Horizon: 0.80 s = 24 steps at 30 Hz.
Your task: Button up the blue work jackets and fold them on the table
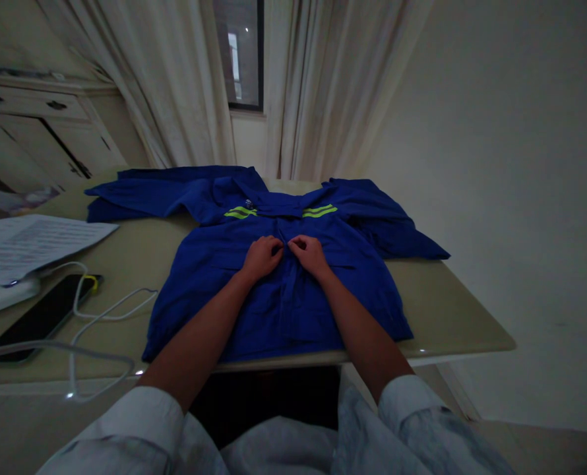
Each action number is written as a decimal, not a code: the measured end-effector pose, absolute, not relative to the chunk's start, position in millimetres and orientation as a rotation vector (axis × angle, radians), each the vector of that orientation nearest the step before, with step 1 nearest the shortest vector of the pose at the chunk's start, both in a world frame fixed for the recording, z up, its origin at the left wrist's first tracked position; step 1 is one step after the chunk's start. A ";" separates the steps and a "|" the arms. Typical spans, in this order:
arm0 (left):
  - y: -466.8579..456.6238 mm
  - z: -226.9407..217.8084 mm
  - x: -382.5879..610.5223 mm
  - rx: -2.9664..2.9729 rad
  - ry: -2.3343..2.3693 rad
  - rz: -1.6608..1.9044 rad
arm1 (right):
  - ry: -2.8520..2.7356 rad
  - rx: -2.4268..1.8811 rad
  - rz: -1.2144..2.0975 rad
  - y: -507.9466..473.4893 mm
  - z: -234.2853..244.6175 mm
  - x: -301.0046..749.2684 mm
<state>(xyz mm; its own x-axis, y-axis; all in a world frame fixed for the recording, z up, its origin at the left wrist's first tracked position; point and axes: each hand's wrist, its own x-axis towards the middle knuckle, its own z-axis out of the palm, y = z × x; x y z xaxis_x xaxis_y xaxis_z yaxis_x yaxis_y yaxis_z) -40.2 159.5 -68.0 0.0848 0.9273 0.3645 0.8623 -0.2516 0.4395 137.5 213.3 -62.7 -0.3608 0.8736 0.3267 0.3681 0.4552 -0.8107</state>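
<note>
Pinching blue jacket, left hand and right hand clamped on its front, printed paper illegible

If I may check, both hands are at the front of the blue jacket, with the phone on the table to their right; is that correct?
The left hand and right hand are indeed at the front of the blue jacket, but the head view shows the phone on the table to their left, not their right.
</note>
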 end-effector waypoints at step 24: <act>150.5 -59.3 -30.3 2.251 1.949 0.832 | -1.857 -1.010 0.908 222.4 -73.3 140.7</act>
<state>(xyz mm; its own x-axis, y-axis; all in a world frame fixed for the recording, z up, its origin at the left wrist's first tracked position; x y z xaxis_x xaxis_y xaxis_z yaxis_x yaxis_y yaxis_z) -30.3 150.5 -59.3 0.0610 0.9309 0.3600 0.9041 -0.2043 0.3753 140.7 222.4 -73.3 -0.3455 0.8848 0.3128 0.2960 0.4191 -0.8584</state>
